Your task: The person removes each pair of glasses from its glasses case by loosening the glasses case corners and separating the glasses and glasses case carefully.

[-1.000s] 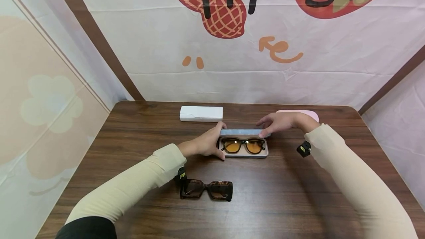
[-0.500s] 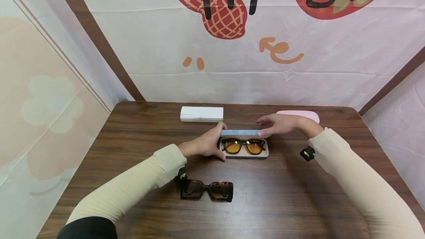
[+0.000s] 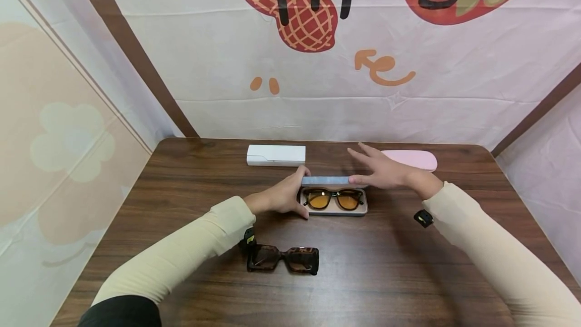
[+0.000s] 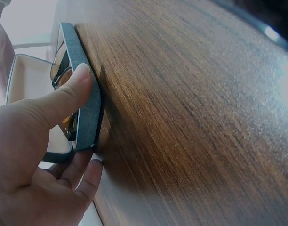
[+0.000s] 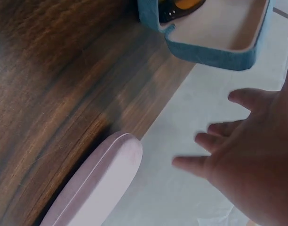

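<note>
A blue glasses case (image 3: 333, 214) lies with its lid (image 3: 324, 180) raised on the far side. Inside it, on a pale lining, are dark-framed glasses (image 3: 334, 195) with orange lenses. My left hand (image 3: 282, 197) grips the case's left end. In the left wrist view its thumb (image 4: 76, 89) presses the front wall, and its fingers curl behind the end. At the lid's right part, my right hand (image 3: 386, 171) has its fingers spread and its thumb right at the lid edge. The right wrist view shows those fingers (image 5: 196, 165) straight, with nothing between them.
Tortoiseshell sunglasses (image 3: 300, 260) lie folded in front of the case, near the left wrist. A white case (image 3: 276, 156) stands at the table's back edge. A pink case (image 3: 415, 159) lies behind the right hand. A printed cloth (image 3: 218, 64) hangs behind the table.
My right hand has shifted slightly right along the lid, and its fingers have lifted and spread. The left hand, the case and the glasses have stayed in place.
</note>
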### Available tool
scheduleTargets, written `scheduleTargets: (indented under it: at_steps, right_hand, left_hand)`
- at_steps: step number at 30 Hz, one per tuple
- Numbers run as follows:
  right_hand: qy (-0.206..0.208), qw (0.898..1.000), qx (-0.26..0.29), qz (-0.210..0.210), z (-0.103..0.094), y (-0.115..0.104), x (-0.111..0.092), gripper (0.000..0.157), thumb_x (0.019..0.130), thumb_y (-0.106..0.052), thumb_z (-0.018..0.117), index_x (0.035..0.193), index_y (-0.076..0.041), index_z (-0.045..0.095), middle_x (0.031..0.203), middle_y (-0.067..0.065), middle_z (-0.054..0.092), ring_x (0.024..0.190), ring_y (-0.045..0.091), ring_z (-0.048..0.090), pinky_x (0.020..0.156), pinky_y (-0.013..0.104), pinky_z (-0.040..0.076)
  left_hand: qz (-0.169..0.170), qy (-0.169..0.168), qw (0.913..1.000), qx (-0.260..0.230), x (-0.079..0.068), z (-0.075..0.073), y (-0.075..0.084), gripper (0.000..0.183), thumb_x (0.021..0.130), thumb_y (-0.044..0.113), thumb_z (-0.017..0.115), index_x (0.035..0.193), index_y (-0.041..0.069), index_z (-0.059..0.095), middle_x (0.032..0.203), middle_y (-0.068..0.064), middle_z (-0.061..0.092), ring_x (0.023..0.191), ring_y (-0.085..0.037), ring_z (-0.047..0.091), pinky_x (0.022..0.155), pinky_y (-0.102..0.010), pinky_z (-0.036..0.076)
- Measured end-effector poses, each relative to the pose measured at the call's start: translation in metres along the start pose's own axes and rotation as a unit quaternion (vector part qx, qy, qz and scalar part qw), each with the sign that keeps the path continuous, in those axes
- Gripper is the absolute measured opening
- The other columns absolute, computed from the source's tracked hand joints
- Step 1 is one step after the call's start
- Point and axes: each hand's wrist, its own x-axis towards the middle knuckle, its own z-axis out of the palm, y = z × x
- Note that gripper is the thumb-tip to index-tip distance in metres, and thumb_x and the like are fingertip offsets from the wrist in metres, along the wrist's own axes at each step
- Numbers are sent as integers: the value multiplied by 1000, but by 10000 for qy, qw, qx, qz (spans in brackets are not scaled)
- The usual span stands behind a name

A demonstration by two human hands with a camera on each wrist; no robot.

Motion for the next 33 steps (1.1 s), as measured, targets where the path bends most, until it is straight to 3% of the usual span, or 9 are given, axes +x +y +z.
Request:
scheduleTargets:
  at_steps: [5,11,33]
  right_hand:
    - [242,9985,-487,32,6,-5,-3,87,101,-59,51,165,-16,11,168,20,-9,154,42,-7,116,68,-5]
    - [348,9970,-697,-14,10,-6,-7,88,102,-58,51,165,-17,7,168,19,-13,154,40,-10,114,69,-9]
    - [806,9879,-1230,-499,27,-12,-17,95,98,-55,60,165,-19,3,169,18,-9,154,38,-9,114,71,-6]
  left_hand:
    - [-1,6,10000,6,1,0,-1,90,72,14,95,133,5,31,130,-18,51,127,-27,50,107,-42,41]
    - [-11,-15,10000,-18,1,0,-1,89,72,15,95,133,5,31,129,-17,52,124,-27,51,106,-42,42]
    - [23,23,10000,-6,2,1,-3,90,70,15,96,133,6,31,129,-16,53,124,-26,52,107,-42,42]
